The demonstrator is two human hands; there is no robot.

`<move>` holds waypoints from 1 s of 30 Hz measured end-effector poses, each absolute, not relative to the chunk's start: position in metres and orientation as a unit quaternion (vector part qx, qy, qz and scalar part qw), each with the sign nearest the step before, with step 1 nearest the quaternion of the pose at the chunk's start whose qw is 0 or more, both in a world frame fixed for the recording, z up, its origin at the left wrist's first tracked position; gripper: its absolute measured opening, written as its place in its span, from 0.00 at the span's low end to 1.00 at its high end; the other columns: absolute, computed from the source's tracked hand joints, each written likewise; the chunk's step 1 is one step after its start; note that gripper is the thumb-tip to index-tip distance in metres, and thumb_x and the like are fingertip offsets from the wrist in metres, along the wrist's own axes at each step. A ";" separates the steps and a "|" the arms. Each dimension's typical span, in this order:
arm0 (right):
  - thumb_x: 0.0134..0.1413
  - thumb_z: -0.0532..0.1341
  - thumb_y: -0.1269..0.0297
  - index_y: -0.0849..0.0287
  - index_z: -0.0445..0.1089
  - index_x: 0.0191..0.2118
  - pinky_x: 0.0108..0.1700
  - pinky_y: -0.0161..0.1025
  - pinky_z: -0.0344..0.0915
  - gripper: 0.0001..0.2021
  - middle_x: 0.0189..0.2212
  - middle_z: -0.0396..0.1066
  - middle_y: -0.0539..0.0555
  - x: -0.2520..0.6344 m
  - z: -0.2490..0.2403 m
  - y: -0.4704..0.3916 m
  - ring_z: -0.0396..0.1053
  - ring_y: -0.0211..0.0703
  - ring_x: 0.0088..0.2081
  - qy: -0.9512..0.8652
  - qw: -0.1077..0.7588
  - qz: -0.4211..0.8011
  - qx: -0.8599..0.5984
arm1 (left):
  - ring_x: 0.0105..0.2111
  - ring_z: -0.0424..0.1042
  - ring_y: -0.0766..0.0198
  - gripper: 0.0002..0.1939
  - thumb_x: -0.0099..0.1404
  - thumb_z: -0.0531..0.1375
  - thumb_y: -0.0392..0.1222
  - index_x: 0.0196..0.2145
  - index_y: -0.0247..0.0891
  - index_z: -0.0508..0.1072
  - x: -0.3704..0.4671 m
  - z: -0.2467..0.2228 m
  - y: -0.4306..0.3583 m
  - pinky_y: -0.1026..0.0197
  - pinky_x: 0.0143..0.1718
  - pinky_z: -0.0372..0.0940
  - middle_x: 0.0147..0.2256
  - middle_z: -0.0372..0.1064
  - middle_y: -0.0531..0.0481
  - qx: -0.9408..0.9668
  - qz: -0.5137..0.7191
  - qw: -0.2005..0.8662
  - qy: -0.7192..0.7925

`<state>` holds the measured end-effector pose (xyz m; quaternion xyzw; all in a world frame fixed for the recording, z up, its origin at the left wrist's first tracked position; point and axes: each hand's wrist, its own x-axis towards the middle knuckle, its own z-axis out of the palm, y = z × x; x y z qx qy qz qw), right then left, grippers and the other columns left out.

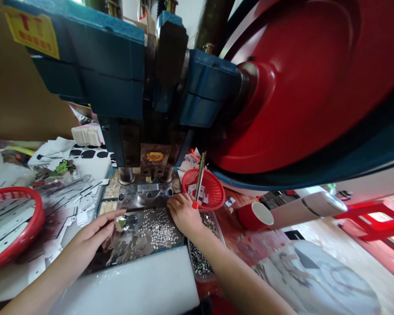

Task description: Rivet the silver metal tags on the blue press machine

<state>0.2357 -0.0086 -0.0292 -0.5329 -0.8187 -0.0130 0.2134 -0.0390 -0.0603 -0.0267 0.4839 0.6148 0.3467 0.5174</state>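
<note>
My left hand (96, 231) hovers at the left side of the metal work plate, index finger stretched out and thumb apart from it, with nothing visible in its grasp. Just past its fingertips lie shiny flat metal pieces (127, 222). My right hand (184, 213) is at the plate's right edge, fingers bent together beside the press die (148, 194); whatever they may hold is hidden. Between the hands, many small silvery rivet-like parts (160, 232) are spread over the plate. Thin flat metal pieces (131, 249) lie nearer to me.
The blue press (118, 65) with its big red flywheel (308, 78) looms above. A metal rod (200, 177) stands by a red basket (216, 192). A clear tub (201, 262) holds small parts. Left is another red basket (39, 214); right, a red cup (249, 216).
</note>
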 end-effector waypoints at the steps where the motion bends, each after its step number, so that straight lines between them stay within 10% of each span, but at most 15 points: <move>1: 0.60 0.58 0.69 0.56 0.71 0.35 0.46 0.41 0.59 0.05 0.36 0.72 0.52 0.236 -0.030 -0.008 0.65 0.43 0.39 -0.820 0.220 -0.014 -0.527 | 0.32 0.68 0.61 0.26 0.59 0.57 0.58 0.51 0.43 0.70 -0.040 -0.026 -0.061 0.63 0.31 0.62 0.36 0.72 0.49 0.486 0.342 0.528 0.607; 30: 0.58 0.56 0.67 0.56 0.73 0.41 0.45 0.42 0.59 0.09 0.37 0.71 0.53 0.196 0.011 0.017 0.64 0.44 0.40 -0.820 0.314 0.047 -0.477 | 0.31 0.71 0.59 0.19 0.57 0.58 0.56 0.40 0.42 0.74 -0.025 0.011 -0.046 0.60 0.30 0.65 0.31 0.72 0.50 0.537 0.280 0.540 0.584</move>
